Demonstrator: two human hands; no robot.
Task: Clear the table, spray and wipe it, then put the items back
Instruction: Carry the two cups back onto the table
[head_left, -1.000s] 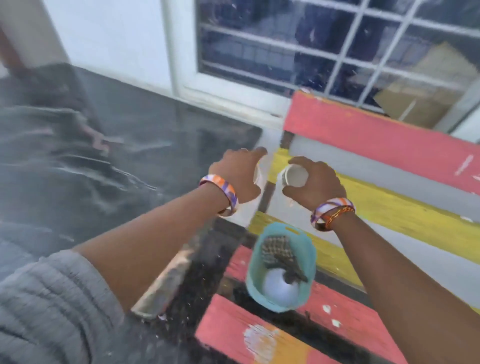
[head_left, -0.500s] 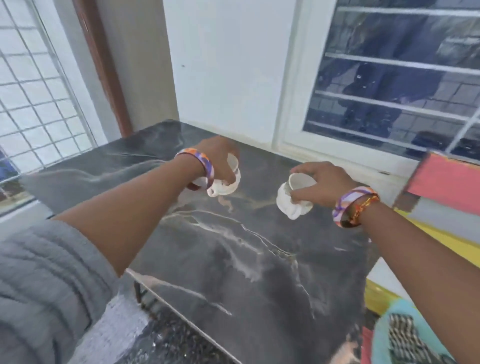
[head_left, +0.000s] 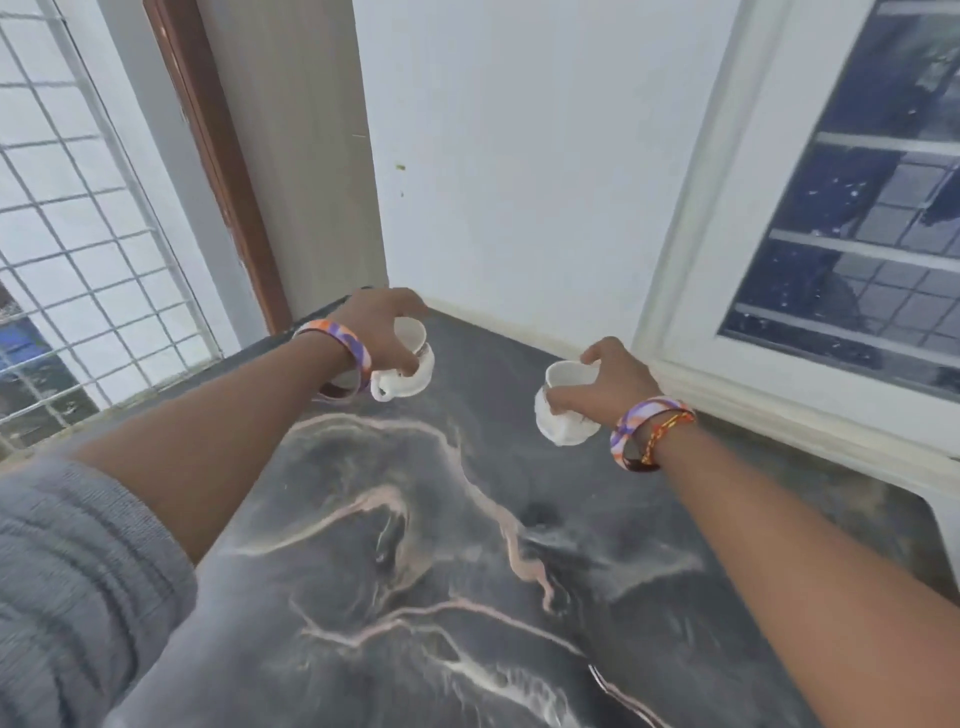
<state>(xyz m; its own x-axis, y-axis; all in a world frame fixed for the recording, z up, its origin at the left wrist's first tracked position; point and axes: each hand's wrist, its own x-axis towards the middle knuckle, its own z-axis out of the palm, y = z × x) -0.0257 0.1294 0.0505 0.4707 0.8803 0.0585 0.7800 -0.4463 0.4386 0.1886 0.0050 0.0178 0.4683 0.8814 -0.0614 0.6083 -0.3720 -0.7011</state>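
Head view shows us carrying two white cups over the dark marble counter (head_left: 415, 571), toward its far corner by the wall. Our left hand (head_left: 382, 332) clamps the left cup (head_left: 410, 364) from above, grip closed around its rim and side; our right hand (head_left: 602, 382) grasps the right cup (head_left: 563, 410) the same way, beside the window frame (head_left: 675, 291). Whether either cup touches the counter yet, we cannot tell; both look just above it. We judge this the putting-back stage. The risk is in the landing: both cups are pinched from the top, so a tilted base or an early release could tip one over, and the right cup could knock against the window frame.
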